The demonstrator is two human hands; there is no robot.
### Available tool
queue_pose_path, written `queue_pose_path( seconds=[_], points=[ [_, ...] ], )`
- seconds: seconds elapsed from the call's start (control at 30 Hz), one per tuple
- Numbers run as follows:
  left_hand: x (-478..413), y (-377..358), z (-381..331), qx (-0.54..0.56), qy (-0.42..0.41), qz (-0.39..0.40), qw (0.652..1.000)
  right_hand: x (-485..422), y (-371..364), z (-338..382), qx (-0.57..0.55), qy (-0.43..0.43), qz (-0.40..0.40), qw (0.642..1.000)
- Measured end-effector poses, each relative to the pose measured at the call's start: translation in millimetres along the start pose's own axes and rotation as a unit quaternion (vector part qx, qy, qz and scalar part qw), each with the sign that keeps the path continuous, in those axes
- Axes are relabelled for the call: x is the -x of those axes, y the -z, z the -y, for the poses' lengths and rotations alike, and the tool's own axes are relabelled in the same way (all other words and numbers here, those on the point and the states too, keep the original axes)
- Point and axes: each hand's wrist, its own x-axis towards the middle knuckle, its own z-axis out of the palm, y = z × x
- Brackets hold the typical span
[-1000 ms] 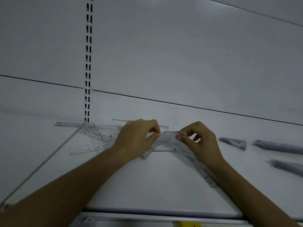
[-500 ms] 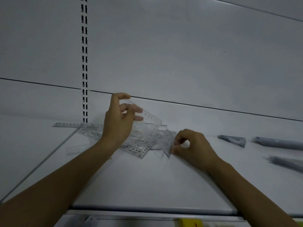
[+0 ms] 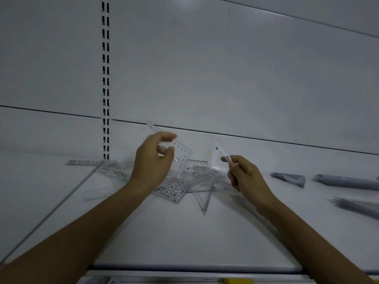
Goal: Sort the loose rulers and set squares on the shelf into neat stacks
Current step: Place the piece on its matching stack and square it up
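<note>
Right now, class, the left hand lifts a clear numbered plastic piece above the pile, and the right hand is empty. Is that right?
The right hand is not empty: it pinches a small clear triangular set square. The left hand lifts a clear numbered plastic piece above the pile of clear rulers and set squares on the white shelf. The head view shows it.

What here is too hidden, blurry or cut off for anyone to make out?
Head view only:
Pile of clear rulers: overlapping, partly behind the left hand and its large set square; count unclear.
Small set square pinched by the right hand: markings too small.
Grey items at right: blurred, cut by frame edge.
Yellow object: cropped at bottom edge.
</note>
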Motion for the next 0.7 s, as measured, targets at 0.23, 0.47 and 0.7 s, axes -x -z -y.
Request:
queue_pose_path(
  seconds=[0.23, 0.47, 0.7],
  points=[
    [8, -4, 2, -0.064, -0.03, 0.122, 0.99, 6, 1, 3, 0.136, 0.064, -0.027, 0.988],
    [22, -26, -42, -0.019, -0.049, 0.227, 0.973, 23, 20, 32, 0.354, 0.233, -0.003, 0.906],
    [27, -100, -90, 0.03, -0.002, 0.188, 0.982, 31, 92, 27, 0.474, 0.337, -0.15, 0.8]
  ],
)
